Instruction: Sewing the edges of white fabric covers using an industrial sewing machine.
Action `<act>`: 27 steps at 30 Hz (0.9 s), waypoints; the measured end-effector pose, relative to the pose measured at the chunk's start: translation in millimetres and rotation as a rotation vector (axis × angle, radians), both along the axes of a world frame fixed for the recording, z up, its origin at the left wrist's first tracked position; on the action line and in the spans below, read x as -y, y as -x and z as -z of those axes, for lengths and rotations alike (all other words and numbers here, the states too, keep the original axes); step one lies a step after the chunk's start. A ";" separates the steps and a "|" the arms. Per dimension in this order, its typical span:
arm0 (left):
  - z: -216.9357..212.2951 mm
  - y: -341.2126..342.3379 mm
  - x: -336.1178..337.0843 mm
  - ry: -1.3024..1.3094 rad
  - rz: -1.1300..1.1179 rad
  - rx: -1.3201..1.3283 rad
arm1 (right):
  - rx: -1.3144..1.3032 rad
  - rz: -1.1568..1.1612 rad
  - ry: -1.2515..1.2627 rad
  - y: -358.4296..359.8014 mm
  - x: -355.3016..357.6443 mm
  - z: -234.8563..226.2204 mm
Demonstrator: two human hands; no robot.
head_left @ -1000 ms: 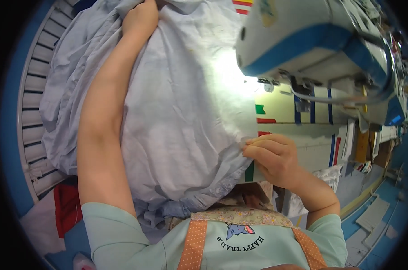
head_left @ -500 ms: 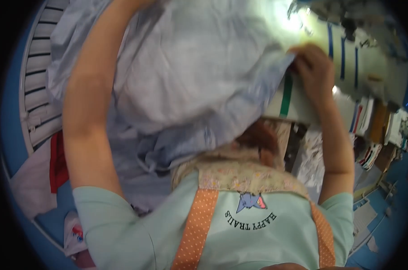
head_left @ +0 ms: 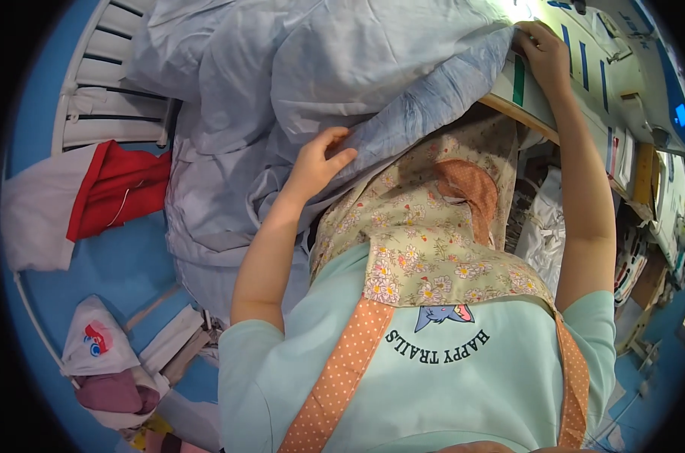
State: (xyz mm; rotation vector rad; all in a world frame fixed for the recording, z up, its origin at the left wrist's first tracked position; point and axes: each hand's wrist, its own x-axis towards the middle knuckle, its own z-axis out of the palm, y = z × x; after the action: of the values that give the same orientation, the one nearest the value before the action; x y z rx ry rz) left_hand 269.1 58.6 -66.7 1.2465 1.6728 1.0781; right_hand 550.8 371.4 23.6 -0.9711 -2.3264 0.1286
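A large, rumpled light blue cloth (head_left: 357, 68) spreads over the work surface and hangs down in folds toward my lap. At the upper right, my right hand (head_left: 544, 57) pinches a corner of the cloth close to the bright lamp. My left hand (head_left: 320, 164) is beside the cloth's near edge, thumb and fingers apart, with the fingertips at the folds; whether they press on the cloth I cannot tell. Between the hands, the near edge runs slantwise and shows a bluer band.
A pale machine table (head_left: 535, 98) with green and blue stripes lies under my right hand. A machine with a blue screen (head_left: 682, 115) stands at far right. At left are a white slatted rack (head_left: 101, 106), a red cloth (head_left: 120, 189) and a white bag (head_left: 93, 336). My floral apron (head_left: 403, 219) touches the cloth.
My left hand has come down from the far upper left to the cloth's near edge. My right hand stays at the corner. The cloth's bulk has settled farther back.
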 end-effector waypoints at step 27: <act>-205.3 2.0 23.6 -0.315 -0.065 0.103 | -1.242 -0.149 1.472 25.0 265.5 -47.3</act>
State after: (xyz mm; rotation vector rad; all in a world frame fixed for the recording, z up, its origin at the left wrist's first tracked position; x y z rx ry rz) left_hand 267.1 35.0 138.5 1.3124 1.5147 1.4640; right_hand 525.7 105.9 71.0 -0.8013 -0.8371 1.9977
